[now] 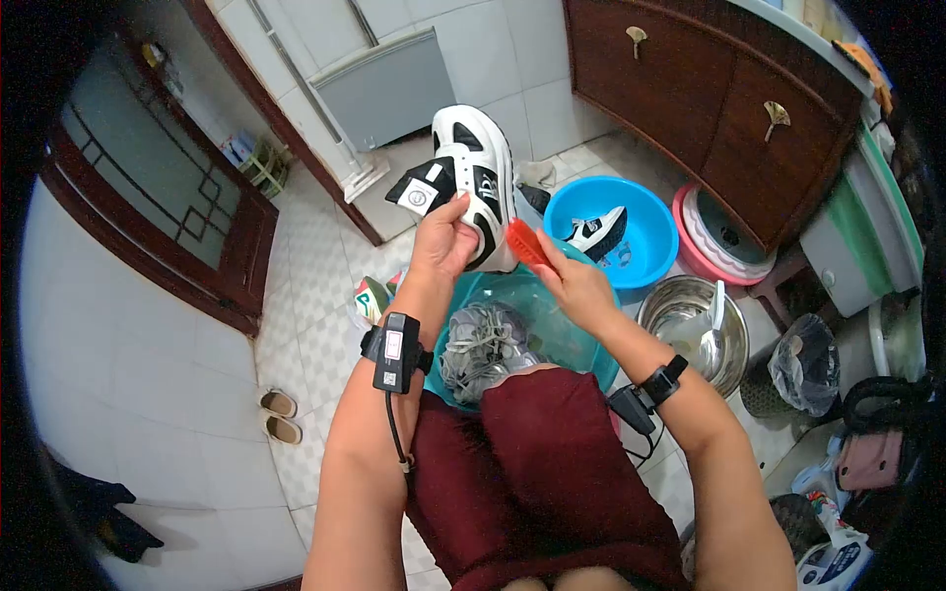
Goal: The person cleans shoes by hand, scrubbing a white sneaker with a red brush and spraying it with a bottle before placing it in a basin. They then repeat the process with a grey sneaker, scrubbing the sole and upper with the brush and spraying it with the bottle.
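My left hand (pixel 443 241) holds a black and white sneaker (pixel 471 172) up over a teal basin (pixel 581 340). My right hand (pixel 574 286) grips a red scrubbing brush (pixel 527 243), whose head touches the lower side of the sneaker. Inside the teal basin lies a grey shoe with laces (pixel 483 345). A second black and white sneaker (pixel 596 232) sits in a blue basin (pixel 641 212) further out. Both wrists wear black bands with small devices.
A steel bowl (pixel 680 310) with a ladle stands right of the teal basin, a pink basin (pixel 714 251) beyond it. Dark wood cabinets (pixel 709 98) run along the right. A bin with a black bag (pixel 803 360), slippers (pixel 281 414) and a detergent packet (pixel 370 295) rest on the tiled floor.
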The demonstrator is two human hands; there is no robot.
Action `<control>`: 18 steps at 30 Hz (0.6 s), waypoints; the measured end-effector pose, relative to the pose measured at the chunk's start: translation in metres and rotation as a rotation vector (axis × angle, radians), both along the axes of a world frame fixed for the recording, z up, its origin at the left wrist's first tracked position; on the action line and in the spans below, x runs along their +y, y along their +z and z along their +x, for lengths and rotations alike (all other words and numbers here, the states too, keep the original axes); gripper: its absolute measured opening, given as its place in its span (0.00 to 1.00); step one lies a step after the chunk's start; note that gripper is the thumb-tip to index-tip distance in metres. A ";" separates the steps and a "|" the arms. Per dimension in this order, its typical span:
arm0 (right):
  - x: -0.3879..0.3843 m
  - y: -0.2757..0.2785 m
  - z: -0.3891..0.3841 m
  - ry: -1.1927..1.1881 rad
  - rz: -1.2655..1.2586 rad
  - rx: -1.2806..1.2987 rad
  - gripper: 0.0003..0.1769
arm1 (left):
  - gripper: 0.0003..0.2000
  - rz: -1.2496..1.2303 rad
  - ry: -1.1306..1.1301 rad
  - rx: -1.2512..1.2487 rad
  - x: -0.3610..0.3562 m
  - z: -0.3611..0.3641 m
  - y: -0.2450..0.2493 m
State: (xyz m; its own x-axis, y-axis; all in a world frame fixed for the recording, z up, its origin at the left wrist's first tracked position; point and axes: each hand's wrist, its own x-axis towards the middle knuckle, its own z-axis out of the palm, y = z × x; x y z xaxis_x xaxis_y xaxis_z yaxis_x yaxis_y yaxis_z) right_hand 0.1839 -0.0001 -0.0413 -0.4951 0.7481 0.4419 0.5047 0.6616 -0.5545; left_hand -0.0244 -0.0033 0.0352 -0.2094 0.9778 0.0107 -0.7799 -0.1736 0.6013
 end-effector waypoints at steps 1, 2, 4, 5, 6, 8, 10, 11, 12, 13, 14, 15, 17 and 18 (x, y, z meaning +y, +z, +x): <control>0.008 -0.012 0.000 0.041 0.013 0.183 0.32 | 0.16 0.031 0.020 -0.008 -0.002 0.004 0.002; 0.014 -0.013 -0.005 0.083 0.023 0.363 0.34 | 0.16 0.069 0.029 -0.013 0.000 0.005 0.000; 0.021 -0.020 -0.002 0.291 -0.379 0.636 0.35 | 0.17 0.109 0.001 -0.052 0.005 0.003 -0.006; 0.020 -0.013 -0.002 0.357 -0.577 0.777 0.36 | 0.17 0.119 0.002 -0.068 0.003 0.007 -0.003; 0.015 -0.006 0.006 0.431 -0.923 0.799 0.35 | 0.16 0.130 -0.001 -0.083 0.000 0.011 0.000; 0.011 0.013 -0.011 0.487 -1.402 0.897 0.32 | 0.16 0.138 -0.044 -0.134 0.000 -0.005 0.013; 0.015 0.012 -0.022 0.517 -1.646 1.084 0.26 | 0.17 0.139 -0.062 -0.137 -0.002 -0.003 0.015; 0.015 0.017 -0.022 0.494 -1.544 1.090 0.26 | 0.18 0.142 -0.067 -0.139 -0.005 0.001 0.016; 0.018 0.023 -0.022 0.471 -1.446 1.093 0.27 | 0.18 0.157 -0.050 -0.139 -0.005 0.006 0.018; 0.020 0.031 -0.023 0.449 -1.349 1.095 0.28 | 0.18 0.107 -0.051 -0.142 -0.008 0.010 0.019; 0.023 0.037 -0.024 0.380 -1.231 1.060 0.30 | 0.18 0.095 -0.053 -0.136 -0.007 0.015 0.017; 0.024 0.043 -0.023 0.342 -1.160 0.989 0.32 | 0.18 0.083 -0.055 -0.133 -0.007 0.018 0.015; 0.030 0.055 -0.018 0.264 -1.014 0.847 0.35 | 0.19 -0.028 -0.136 0.040 -0.011 0.020 0.008; 0.041 0.055 -0.014 0.246 -0.961 0.737 0.39 | 0.19 -0.073 -0.169 0.090 -0.013 0.020 0.009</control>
